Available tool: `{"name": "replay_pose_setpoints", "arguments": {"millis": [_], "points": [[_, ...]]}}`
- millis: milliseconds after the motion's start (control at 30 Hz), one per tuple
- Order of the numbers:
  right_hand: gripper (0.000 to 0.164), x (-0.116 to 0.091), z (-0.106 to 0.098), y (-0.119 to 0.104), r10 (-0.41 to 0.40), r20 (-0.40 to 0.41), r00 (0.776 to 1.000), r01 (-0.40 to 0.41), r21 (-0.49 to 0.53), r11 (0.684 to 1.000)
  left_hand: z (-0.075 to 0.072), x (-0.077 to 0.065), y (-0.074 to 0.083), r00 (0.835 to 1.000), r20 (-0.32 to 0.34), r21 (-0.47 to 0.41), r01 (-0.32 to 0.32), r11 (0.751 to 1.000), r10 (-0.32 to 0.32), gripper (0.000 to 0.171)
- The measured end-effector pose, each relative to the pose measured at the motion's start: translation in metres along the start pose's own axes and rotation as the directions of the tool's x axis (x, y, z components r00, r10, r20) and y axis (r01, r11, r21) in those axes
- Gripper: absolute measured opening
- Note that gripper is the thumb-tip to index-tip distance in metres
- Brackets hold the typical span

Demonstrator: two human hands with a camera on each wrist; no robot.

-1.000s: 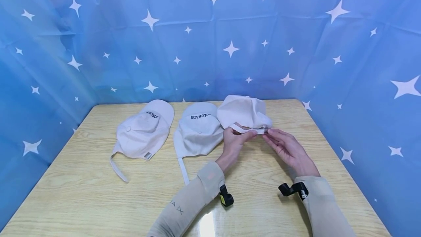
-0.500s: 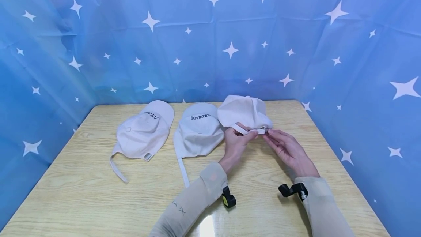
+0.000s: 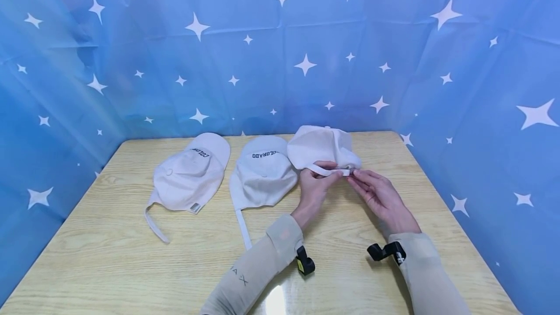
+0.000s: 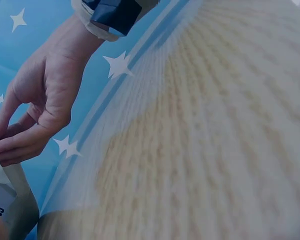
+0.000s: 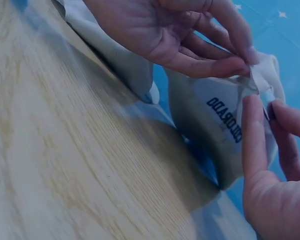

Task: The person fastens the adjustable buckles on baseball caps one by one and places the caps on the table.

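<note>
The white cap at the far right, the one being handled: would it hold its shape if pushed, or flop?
The cap is probably soft: folds run down its fabric, so a push would likely dent it. Its strap likely flops if let go, since it bows in a curve by the left hand. Rolling seems unlikely, given the uneven, creased shape.

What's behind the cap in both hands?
Blue starry curtain shows above and behind the held cap; the stretch of table directly behind it is covered, so unseen.
</note>
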State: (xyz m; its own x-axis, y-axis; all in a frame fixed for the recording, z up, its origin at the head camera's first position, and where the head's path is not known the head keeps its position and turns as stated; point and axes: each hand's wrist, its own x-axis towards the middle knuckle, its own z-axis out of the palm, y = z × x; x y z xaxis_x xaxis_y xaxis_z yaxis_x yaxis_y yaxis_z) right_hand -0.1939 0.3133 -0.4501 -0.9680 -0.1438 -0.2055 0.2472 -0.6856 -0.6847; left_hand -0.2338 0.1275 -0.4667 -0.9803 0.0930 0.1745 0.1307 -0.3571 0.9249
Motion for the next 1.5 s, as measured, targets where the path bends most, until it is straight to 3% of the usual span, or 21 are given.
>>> {"name": "replay_pose_setpoints", "arguments": {"millis": [133,267,367,500,767,933,1067,1300,1500], "points": [[0.019,-0.001,0.001,0.000,0.002,-0.007,1.000,-0.002,0.007,1.000,0.001,0.000,0.001,0.999,0.039,0.028,0.008,1.000,-0.009,0.017],[0.018,-0.001,0.001,0.000,-0.006,-0.009,1.000,0.006,-0.010,1.000,0.002,0.001,0.001,0.999,0.029,0.034,0.014,0.999,-0.015,0.013],[0.017,0.000,0.000,0.000,-0.010,-0.013,1.000,0.010,-0.019,1.000,0.003,0.001,0.000,1.000,0.024,0.095,-0.013,0.995,0.011,0.009],[0.018,0.000,-0.001,0.000,-0.011,-0.012,1.000,0.011,-0.023,1.000,0.001,0.002,-0.002,0.996,0.045,0.211,-0.079,0.974,0.071,0.006],[0.018,0.000,-0.003,0.001,0.005,-0.005,1.000,-0.005,-0.044,0.999,-0.004,0.004,-0.008,0.986,0.100,0.335,-0.161,0.928,0.135,0.006],[0.017,0.000,0.000,0.001,-0.001,-0.003,1.000,0.001,-0.066,0.998,-0.004,0.004,-0.009,0.986,0.119,0.296,-0.144,0.944,0.113,0.009],[0.018,0.001,0.003,0.002,-0.043,-0.005,0.999,0.042,-0.158,0.987,-0.003,0.005,-0.010,0.991,0.106,0.239,-0.107,0.965,0.083,0.009],[0.016,-0.001,0.006,0.004,-0.132,-0.056,0.990,0.099,-0.391,0.915,-0.002,0.005,-0.010,0.995,0.068,0.219,-0.080,0.973,0.066,0.007],[0.013,-0.001,0.005,0.002,-0.170,-0.030,0.985,0.131,-0.516,0.847,0.001,0.004,-0.011,0.998,0.054,0.085,-0.029,0.996,0.025,0.010]]}}
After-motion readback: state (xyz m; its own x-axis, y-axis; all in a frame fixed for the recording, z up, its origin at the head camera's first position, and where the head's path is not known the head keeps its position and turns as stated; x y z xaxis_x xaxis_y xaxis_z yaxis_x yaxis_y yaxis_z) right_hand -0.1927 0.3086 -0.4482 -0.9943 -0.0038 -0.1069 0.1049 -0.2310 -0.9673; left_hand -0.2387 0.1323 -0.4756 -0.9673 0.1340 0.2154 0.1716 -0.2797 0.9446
